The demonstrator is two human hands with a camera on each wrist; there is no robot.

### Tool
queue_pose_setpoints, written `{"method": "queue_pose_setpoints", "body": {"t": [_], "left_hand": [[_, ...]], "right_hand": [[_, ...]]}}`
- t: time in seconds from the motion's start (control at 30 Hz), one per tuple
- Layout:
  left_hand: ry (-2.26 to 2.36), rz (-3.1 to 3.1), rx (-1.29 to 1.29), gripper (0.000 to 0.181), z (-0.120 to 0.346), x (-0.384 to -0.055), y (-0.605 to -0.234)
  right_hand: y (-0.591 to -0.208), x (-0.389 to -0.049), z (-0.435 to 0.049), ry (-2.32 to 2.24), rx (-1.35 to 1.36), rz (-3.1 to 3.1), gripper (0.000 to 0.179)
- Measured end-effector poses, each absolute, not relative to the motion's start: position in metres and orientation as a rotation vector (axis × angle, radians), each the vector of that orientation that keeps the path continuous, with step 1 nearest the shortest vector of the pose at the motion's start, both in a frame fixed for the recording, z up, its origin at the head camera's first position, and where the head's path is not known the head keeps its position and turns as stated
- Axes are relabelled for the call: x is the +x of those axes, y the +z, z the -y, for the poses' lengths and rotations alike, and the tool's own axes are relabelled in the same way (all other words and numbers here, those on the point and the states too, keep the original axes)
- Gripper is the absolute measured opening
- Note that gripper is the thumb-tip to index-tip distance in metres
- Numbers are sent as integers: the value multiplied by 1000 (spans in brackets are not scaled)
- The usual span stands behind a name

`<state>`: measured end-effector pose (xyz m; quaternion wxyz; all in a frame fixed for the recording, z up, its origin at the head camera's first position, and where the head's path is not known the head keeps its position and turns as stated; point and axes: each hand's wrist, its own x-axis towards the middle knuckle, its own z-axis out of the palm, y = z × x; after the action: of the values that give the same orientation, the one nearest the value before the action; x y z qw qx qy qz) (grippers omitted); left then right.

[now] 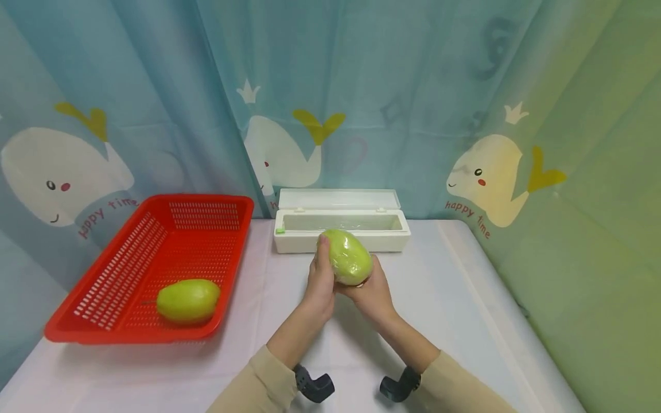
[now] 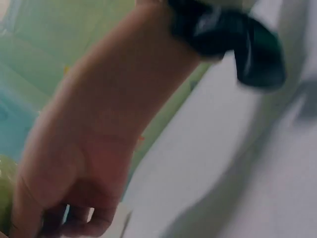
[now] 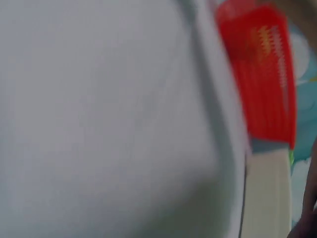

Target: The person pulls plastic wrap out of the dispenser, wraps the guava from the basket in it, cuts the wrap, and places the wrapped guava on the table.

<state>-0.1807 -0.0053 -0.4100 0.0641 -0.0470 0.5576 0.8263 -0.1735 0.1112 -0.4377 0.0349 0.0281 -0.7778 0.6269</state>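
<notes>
A yellow-green pear (image 1: pixel 349 258) in shiny clear film is held up by both hands over the table. My left hand (image 1: pixel 321 278) grips its left side, thumb lying up along it. From below and the right, my right hand (image 1: pixel 373 291) holds the pear; its fingers are largely hidden in the head view. The left wrist view catches the right hand (image 2: pixel 79 193) with curled fingers, and a sliver of the pear (image 2: pixel 6 193) at the edge. Behind the hands stands a white cling film box (image 1: pixel 341 241), its lid (image 1: pixel 338 199) raised.
At the left, a red plastic basket (image 1: pixel 191 241) holds another yellow-green pear (image 1: pixel 188 301) with a stem. A white cloth covers the table (image 1: pixel 465 321). Blue curtains (image 1: pixel 392 86) with whale prints hang close behind, and a green curtain (image 1: pixel 594 258) runs along the right.
</notes>
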Motion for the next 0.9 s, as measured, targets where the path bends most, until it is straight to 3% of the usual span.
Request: {"method": "queue_pose_setpoints", "body": {"t": [0.3, 0.53, 0.7, 0.9], "left_hand": [[2510, -1512, -83, 91, 7, -180, -416], [2484, -1253, -171, 82, 18, -184, -412], [2496, -1393, -197, 79, 28, -189, -416], [2417, -1600, -78, 87, 29, -189, -421]], "right_hand": [[-450, -178, -126, 1101, 451, 2261, 99], [-429, -172, -137, 548, 719, 2114, 101], [-414, -160, -140, 712, 823, 2331, 118], [-404, -159, -134, 971, 828, 2339, 113]]}}
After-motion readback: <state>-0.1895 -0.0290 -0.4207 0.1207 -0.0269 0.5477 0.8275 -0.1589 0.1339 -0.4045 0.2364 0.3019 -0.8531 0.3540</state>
